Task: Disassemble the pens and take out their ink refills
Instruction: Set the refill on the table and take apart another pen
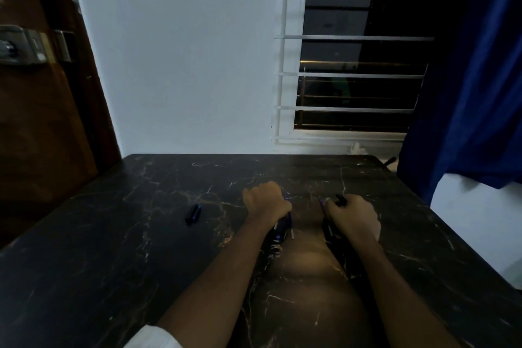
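Dark marbled surface [141,234], dim room.

Nearest you: the hands, held apart, each curled tight.
- Left hand [267,202]: grips pen parts, with a thin blue refill [290,220] poking out below the fist.
- Right hand [353,216]: grips a dark pen piece [340,200], with a blue tip [322,203] beside it.

Step, as I judge it: a pen pulled in two, its refill exposed. Next you likely draw the slim tube clear, which calls for a light, straight pinch.

Off to your left: loose pen piece [193,213], well apart from the hands and not in the way.

Beyond: white wall [183,79], barred window [353,73], blue curtain [474,93].
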